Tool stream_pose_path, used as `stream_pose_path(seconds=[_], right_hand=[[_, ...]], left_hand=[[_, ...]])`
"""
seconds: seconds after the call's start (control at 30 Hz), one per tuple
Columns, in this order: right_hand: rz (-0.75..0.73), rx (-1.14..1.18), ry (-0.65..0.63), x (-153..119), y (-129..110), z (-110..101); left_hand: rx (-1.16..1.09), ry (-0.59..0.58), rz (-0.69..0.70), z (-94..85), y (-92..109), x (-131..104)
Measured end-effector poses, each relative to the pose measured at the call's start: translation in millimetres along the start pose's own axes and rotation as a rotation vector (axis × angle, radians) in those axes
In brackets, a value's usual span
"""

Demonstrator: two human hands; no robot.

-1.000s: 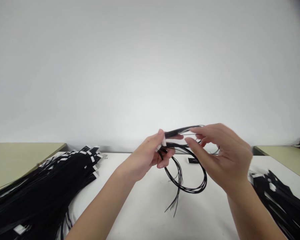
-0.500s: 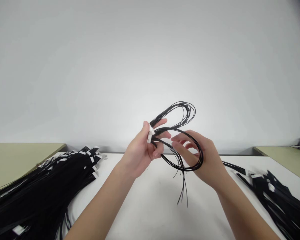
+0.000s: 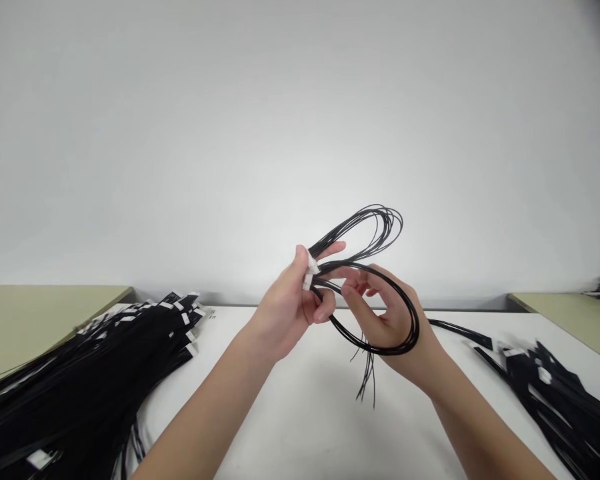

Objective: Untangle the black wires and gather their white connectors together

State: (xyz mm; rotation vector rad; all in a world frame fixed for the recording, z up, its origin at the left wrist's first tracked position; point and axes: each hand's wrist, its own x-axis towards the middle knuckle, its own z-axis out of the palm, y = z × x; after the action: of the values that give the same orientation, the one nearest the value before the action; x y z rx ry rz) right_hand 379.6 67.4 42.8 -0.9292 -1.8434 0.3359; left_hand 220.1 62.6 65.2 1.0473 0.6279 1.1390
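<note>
Head view: the left hand [image 3: 287,307] is closed at the thumb, pinching the white connectors [image 3: 311,265] of a black cable bundle [image 3: 390,350], which is up in the air between both hands, above the white table [image 3: 305,413]. Its index finger is extended behind the wires. The right hand [image 3: 393,313] is partly curled behind the lower loop, thumb and fingertips close together next to the strands; whether it grips them cannot be made out. As for progress, the bundle is already bent into two rounds, an upper loop [image 3: 337,232] and the lower one, while thin loose ends [image 3: 367,383] hang below; no tie shows around it, so the coil seems unfinished and unsecured. More leads with white ends lie in a large left pile [image 3: 105,360] and a smaller right pile [image 3: 555,387]; a separate black lead [image 3: 460,328] lies beside the latter.
</note>
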Motion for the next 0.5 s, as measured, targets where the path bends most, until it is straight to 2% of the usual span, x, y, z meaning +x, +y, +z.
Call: stream_pose_path(seconds=[0.13, 0.27, 0.33, 0.43, 0.5], right_hand=[[0.051, 0.047, -0.027, -0.5, -4.4, -3.6], [0.291, 0.301, -0.192, 1.0, -6.7, -21.2], [0.386, 0.476, -0.22, 2.7, -2.0, -33.2], [0.453, 0.735, -0.216, 6.1, 8.7, -50.7], [0.452, 0.885, -0.158, 8.4, 13.7, -59.5]], left_hand=[[0.055, 0.032, 0.014, 1.0, 0.0, 0.1], [0.139, 0.044, 0.033, -0.1, 0.1, 0.6], [0.18, 0.061, 0.04, -1.3, 0.1, 0.9], [0.242, 0.061, 0.045, -2.5, 0.2, 1.3], [0.272, 0.047, 0.045, -2.6, 0.6, 1.5]])
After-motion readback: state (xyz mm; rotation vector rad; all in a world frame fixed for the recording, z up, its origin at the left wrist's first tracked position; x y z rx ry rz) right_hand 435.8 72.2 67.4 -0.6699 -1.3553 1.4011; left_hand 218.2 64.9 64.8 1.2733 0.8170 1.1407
